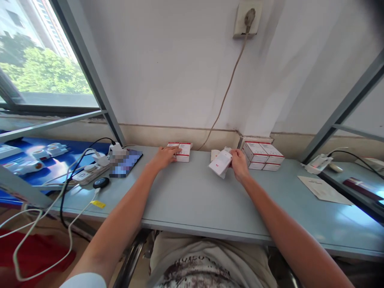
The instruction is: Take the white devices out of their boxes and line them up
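Observation:
My left hand (167, 157) is at the left end of a small white box with red edges (185, 153), its fingers curled over the box near the wall. In my right hand (239, 163) is a white packet in a clear plastic bag (221, 163), pinched at its right edge and tilted above the table. The packet bears a small red mark. Right of that hand stands a stack of similar white and red boxes (264, 155), two layers high. A small pale item (215, 154) lies partly hidden behind the packet.
The grey table (198, 200) runs along the wall. At left are a phone (126, 163), a power strip (93, 170), a black round device (101, 183) and loose cables. A paper sheet (324, 190) lies at right. A cord hangs from the wall socket (247, 19).

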`<state>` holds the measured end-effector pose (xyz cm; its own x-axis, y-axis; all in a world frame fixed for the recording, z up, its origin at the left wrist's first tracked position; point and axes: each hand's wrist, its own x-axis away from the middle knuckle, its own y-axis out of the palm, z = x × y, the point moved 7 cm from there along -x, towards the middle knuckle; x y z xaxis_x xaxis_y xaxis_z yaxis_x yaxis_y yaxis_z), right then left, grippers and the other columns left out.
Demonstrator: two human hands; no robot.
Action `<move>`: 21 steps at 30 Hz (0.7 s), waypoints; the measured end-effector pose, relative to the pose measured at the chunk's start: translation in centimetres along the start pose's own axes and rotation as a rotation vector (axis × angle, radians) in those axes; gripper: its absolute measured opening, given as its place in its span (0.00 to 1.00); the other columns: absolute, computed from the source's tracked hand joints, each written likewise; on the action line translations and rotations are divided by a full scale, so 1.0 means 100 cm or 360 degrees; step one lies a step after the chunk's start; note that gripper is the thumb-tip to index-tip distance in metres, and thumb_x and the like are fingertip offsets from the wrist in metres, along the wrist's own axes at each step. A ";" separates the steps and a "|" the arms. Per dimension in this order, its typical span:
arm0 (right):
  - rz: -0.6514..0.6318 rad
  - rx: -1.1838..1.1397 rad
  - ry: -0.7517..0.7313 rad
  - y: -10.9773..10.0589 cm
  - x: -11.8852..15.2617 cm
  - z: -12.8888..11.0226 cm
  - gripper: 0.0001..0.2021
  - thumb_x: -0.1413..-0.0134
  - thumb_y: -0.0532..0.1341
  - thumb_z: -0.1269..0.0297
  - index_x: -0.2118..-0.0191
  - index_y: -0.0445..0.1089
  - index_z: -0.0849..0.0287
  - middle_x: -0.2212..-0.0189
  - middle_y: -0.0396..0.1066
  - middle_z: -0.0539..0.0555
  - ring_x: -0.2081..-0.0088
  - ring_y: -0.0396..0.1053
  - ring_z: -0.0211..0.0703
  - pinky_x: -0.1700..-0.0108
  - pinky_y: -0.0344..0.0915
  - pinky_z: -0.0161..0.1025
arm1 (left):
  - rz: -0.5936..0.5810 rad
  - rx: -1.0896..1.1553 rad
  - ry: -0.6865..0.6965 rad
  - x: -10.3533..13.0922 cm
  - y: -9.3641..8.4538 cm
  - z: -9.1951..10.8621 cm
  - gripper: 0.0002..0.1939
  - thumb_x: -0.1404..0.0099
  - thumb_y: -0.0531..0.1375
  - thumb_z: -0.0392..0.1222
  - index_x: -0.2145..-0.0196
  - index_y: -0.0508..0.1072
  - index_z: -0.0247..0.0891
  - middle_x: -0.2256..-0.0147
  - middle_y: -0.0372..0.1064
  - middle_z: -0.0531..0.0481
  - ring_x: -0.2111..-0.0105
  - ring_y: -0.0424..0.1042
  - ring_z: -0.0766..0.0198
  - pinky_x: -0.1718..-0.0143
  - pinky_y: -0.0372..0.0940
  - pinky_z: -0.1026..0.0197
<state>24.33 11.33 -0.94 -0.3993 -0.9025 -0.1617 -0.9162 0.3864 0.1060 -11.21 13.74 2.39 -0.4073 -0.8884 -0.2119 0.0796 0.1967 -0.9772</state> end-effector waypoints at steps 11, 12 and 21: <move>-0.0009 0.0001 0.0010 0.001 0.001 0.001 0.17 0.45 0.65 0.44 0.66 0.67 0.53 0.74 0.66 0.47 0.73 0.66 0.41 0.75 0.62 0.35 | 0.0012 0.0063 0.0006 0.001 0.000 0.000 0.32 0.30 0.59 0.36 0.30 0.66 0.51 0.27 0.63 0.46 0.30 0.66 0.46 0.34 0.61 0.44; -0.0011 0.0002 0.0013 0.002 0.001 0.001 0.17 0.45 0.65 0.44 0.66 0.67 0.53 0.74 0.67 0.47 0.73 0.66 0.41 0.75 0.62 0.35 | 0.0013 0.0066 0.0004 0.001 0.000 0.001 0.32 0.30 0.60 0.36 0.30 0.66 0.51 0.28 0.63 0.46 0.31 0.66 0.46 0.35 0.61 0.44; -0.0019 0.0007 -0.0034 0.002 0.002 0.000 0.15 0.43 0.64 0.47 0.66 0.66 0.53 0.75 0.67 0.48 0.73 0.66 0.42 0.76 0.64 0.35 | -0.0013 0.0119 -0.0048 0.004 -0.005 0.009 0.30 0.29 0.64 0.44 0.31 0.67 0.47 0.28 0.63 0.42 0.30 0.65 0.41 0.33 0.61 0.41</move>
<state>24.11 11.22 -0.95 -0.3891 -0.9026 -0.1840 -0.9210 0.3767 0.0996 -10.57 12.90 2.77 -0.3808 -0.9020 -0.2033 0.1448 0.1590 -0.9766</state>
